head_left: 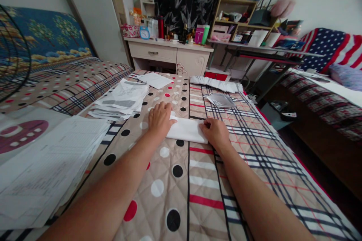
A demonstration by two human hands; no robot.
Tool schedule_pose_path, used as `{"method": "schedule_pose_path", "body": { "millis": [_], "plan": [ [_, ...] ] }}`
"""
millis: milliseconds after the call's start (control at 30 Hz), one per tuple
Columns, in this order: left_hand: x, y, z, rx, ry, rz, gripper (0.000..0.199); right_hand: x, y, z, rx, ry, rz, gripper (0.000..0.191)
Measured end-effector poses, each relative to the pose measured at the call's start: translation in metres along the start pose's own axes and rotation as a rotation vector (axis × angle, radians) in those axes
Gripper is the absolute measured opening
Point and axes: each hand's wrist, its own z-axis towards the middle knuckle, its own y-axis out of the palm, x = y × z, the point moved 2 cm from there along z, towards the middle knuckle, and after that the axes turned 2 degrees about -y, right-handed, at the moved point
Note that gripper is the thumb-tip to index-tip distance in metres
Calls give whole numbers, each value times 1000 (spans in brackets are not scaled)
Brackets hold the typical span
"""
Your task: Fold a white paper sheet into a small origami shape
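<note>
A strip of folded white paper [186, 130] lies on the patterned quilt [175, 192] in front of me. My left hand [160, 120] is at its left end, with the thumb across the top of the paper and the fingers bent down at the far side. At the right end, my right hand [216, 132] is closed, its thumb and curled index finger gripping the edge. The fingertips of both hands are partly hidden.
Left of my arms lie a large stack of printed sheets [59, 158] and a smaller paper pile [121, 99]. Beyond my hands are a white sheet [155, 80], a grey plastic packet [221, 100] and a long white folded bundle [216, 83]. A dresser [152, 52] stands behind the bed.
</note>
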Motion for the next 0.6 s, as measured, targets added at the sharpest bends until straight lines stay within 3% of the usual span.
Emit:
{"method": "schedule_pose_path", "body": {
  "millis": [67, 133, 233, 367, 500, 600],
  "plan": [
    [13, -4, -2, -36, 132, 89, 12, 0, 0, 0, -1, 5, 12, 19],
    [25, -1, -6, -122, 220, 118, 17, 0, 0, 0, -1, 2, 28, 19],
    [35, 9, -12, -181, 217, 129, 29, 0, -1, 0, -5, 2, 43, 20],
    [40, 20, -21, -153, 184, 87, 21, 0, -1, 1, -14, 24, 34, 20],
    [46, 17, -27, -127, 152, 32, 63, -1, 0, 1, -12, 47, 10, 21],
    [51, 14, -30, -146, 109, 27, 79, -3, -1, 0, -6, 68, -11, 22]
  ]
}}
